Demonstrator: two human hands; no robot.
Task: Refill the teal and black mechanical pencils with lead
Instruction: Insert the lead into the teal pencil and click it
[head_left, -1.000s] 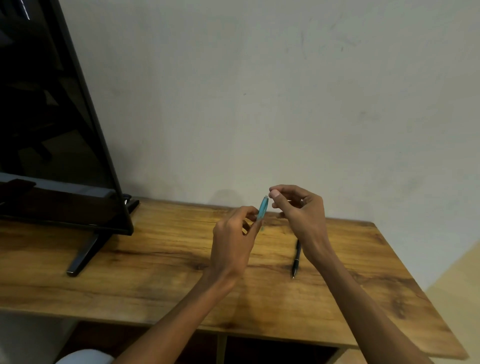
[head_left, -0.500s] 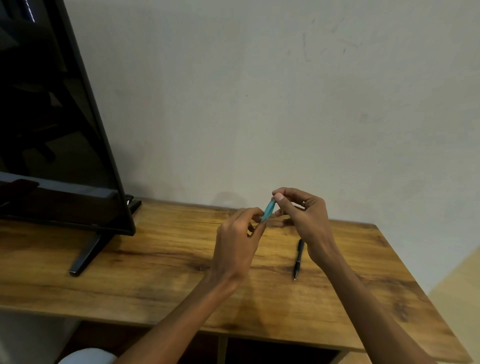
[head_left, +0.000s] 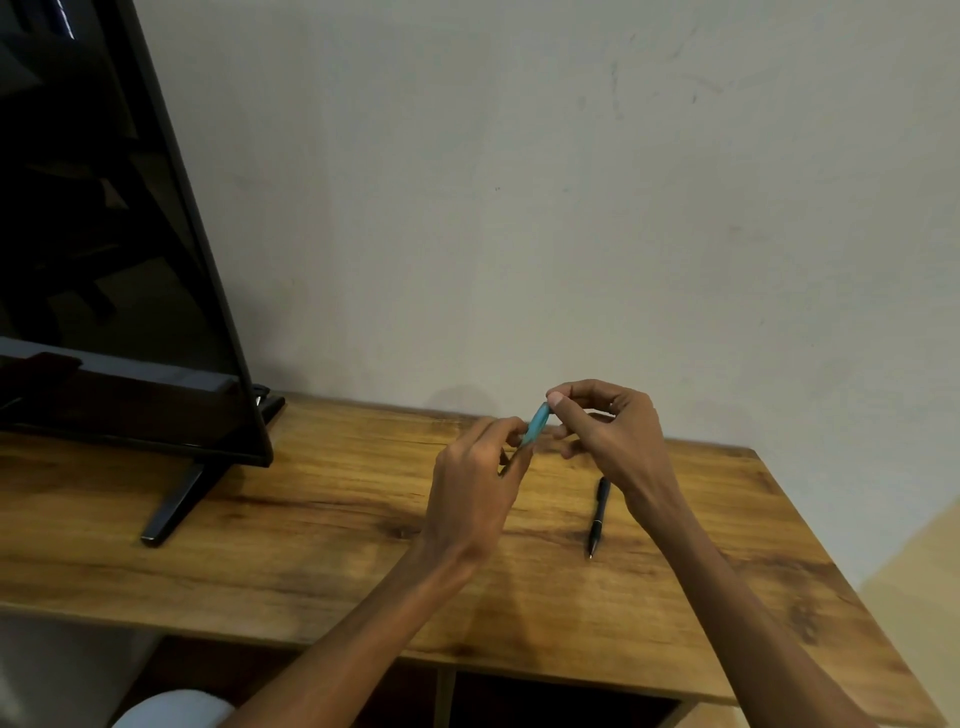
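Your right hand (head_left: 613, 431) has closed onto the teal pencil's (head_left: 537, 423) top end; your left hand (head_left: 475, 488) grips its barrel. At four o'clock, the black pencil (head_left: 598, 514) lies untouched on the bench (head_left: 311, 545). Neither looks refilled.

Left hand (head_left: 475, 486): raised at centre of view, back of hand toward camera, fingers curled, fingertips directed toward 1 o'clock and closed in a pinch grip. Left forearm: bare, entering from 7 o'clock, wrist straight.

Right hand (head_left: 610, 431): raised at 2 o'clock of the left hand, just beside it, thumb (head_left: 563, 410) and forefinger pinched together and directed toward 9 o'clock, remaining fingers loosely curled beneath. Right forearm: bare, entering from 5 o'clock, wrist bent slightly inward.

Fingertips of both hands close together, almost touching
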